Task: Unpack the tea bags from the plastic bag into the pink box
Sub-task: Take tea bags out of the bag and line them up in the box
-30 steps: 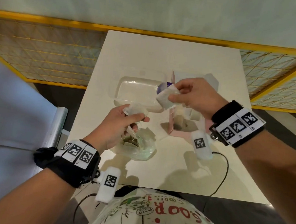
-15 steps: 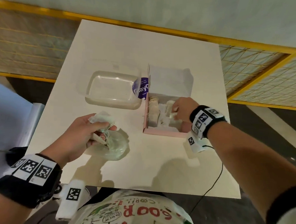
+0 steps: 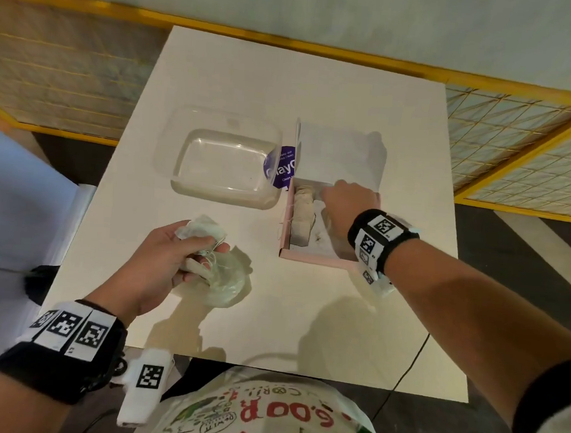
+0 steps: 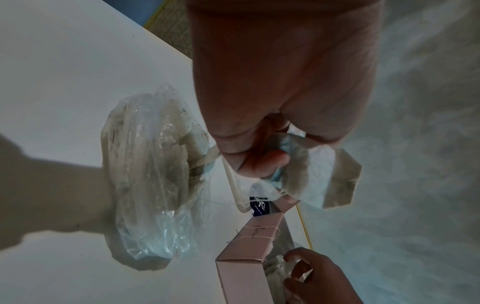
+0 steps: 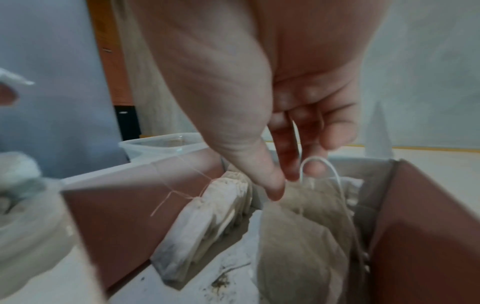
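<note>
Placement is the step in hand, and the head view lays it out: the right hand reaches down into the open pink cardboard box on the pale square table, while the left hand holds a pale paper tea bag raised above the crumpled clear plastic bag lying just beside the box. An empty clear plastic tub stands touching the box's left side. From the left wrist camera, the left fingers curl round that tea bag, pinching it, and more tea bags show through the plastic bag's film, so much of the task remains by my reckoning. From the right wrist camera, the right thumb and fingers pinch the top of a brownish tea bag near its looped white string, standing it beside a leaning row of white tea bags against the box's left wall. To do this well, I would set the bag upright against the row, tuck the string inside, since other threads already trail over the wall, and let go gently so the row stays standing.
</note>
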`<state>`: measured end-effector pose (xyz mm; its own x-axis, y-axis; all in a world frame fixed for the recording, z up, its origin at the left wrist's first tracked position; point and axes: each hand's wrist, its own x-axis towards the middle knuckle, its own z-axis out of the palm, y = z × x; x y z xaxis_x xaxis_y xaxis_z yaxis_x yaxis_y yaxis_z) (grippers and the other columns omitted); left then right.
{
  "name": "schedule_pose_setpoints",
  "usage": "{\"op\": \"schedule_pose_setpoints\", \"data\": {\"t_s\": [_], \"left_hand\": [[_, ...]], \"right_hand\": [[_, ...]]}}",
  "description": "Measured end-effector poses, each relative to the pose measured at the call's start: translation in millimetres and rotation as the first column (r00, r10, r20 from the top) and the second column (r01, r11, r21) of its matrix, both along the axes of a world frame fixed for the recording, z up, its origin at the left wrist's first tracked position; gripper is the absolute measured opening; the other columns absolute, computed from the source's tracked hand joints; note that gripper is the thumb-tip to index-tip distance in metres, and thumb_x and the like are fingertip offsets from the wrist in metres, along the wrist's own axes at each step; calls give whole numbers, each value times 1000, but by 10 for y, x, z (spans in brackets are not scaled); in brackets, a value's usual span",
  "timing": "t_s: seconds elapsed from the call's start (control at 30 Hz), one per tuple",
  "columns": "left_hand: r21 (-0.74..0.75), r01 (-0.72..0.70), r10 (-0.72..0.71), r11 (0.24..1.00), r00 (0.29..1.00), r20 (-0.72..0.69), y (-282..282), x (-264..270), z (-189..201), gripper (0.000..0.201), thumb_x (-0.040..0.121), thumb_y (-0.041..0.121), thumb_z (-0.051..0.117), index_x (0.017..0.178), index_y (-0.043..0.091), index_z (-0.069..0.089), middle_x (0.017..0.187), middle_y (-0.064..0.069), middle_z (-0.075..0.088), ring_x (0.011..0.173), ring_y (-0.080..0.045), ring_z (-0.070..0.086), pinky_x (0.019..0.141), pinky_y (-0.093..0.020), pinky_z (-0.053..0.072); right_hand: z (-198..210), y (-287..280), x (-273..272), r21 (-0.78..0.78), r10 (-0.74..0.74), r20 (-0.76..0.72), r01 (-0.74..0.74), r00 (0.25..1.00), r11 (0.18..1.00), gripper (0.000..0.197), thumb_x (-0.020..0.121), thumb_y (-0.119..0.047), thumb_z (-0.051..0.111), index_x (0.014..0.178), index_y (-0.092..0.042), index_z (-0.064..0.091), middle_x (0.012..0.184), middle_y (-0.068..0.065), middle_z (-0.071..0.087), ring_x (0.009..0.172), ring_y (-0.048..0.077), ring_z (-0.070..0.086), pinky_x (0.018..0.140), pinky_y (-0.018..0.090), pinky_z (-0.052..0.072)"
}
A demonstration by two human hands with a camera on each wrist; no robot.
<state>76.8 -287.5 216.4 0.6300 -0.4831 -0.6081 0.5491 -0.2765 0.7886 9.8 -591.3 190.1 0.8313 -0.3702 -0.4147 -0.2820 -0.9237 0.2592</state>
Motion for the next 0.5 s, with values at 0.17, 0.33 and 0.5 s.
{"op": "schedule_pose_setpoints", "data": {"t_s": [0.17,0.33,0.5], "left_hand": [[8,-14,14,1000,1000,13,6,-15,1,19,96,14,64,112,8,73,105,-15,77,67,-18,56,62,-33,35],[-13,-18,19,1000,1000,17,21,-31,14,29,84,24,72,108,9,74,104,-14,78,66,-16,58,58,-30,34],[-23,-18,18,1000,1000,-10,-4,-44,26,24,93,11,66,115,1,70,103,-16,76,66,-18,55,56,-28,36]], "right_hand": [[-116,166,43,-47,147,-113,-153,983,987,25,84,-21,70,108,-18,63,96,1,65,86,28,65,69,42,56],[-27,94,92,24,90,-252,-87,963,996,25,95,-12,56,120,-14,61,110,5,66,102,31,64,78,44,54],[77,39,92,-49,75,-363,-100,929,994,10,92,-7,56,89,-15,52,89,4,53,83,30,57,67,39,52]]}}
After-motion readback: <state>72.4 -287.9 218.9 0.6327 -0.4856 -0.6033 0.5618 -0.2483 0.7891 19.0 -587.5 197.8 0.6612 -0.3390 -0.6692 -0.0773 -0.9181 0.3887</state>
